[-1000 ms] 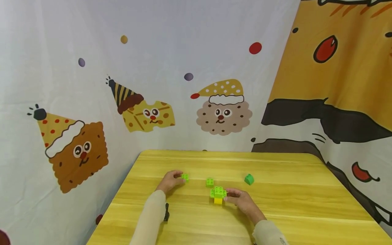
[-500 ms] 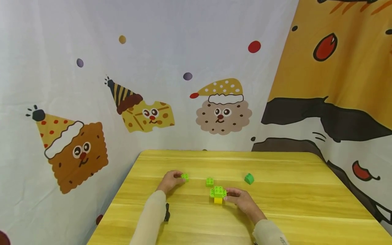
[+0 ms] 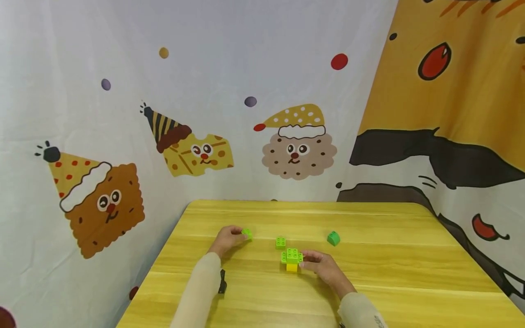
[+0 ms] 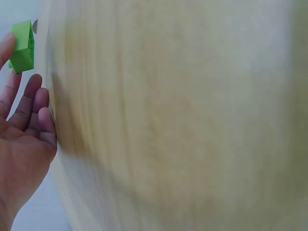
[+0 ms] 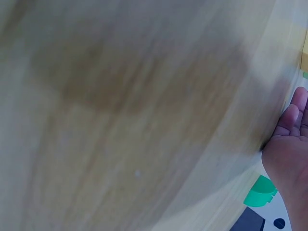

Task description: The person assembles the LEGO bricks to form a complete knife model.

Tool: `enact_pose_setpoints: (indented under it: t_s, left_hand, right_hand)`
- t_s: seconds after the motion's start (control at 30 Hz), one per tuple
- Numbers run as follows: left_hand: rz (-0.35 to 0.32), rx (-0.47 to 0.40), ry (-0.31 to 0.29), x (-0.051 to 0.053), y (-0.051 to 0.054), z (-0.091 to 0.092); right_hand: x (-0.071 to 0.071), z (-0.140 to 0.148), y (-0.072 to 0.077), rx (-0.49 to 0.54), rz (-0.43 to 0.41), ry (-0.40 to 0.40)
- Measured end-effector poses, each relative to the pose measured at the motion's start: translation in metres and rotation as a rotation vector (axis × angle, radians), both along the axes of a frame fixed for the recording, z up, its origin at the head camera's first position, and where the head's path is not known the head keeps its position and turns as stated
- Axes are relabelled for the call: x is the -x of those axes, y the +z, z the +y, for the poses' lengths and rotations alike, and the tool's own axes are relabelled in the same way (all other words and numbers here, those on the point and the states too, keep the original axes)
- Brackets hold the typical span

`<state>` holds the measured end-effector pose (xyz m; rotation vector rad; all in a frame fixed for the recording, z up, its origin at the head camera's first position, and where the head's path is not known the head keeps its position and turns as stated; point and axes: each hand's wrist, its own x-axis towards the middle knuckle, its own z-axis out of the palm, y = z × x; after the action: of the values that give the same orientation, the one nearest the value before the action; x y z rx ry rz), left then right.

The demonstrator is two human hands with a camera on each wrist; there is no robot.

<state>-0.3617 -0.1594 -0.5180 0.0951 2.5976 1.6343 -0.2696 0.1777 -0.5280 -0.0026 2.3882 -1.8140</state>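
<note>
One lime brick (image 4: 21,47), pinched by left hand (image 3: 225,239), well inside table edges (image 3: 307,203)

No word, label, brand or number can be read. The nearest thing to lettering is a small dark print (image 3: 378,321) on the right sleeve (image 3: 360,310), by the lower edge of the head view. It runs slantwise on the beige cloth and is too small and blurred to make out; whether it is letters or only a pattern cannot be told.
</note>
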Motion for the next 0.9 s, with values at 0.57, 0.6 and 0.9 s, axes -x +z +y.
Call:
enact_pose_setpoints:
  t_s: [0.57,0.6,0.9]
  left_hand:
    - [0.035,-0.092,0.002,0.003,0.013,0.008]
    - [0.037,-0.099,-0.007,0.003,0.014,0.010]
    - [0.067,-0.161,-0.102,-0.004,0.029,0.029]
  right_hand:
    - [-0.002,-0.002,0.004,-0.016,0.014,-0.019]
    - [-0.002,-0.002,0.004,-0.016,0.015,-0.020]
    - [-0.002,-0.001,0.003,-0.021,0.009,-0.013]
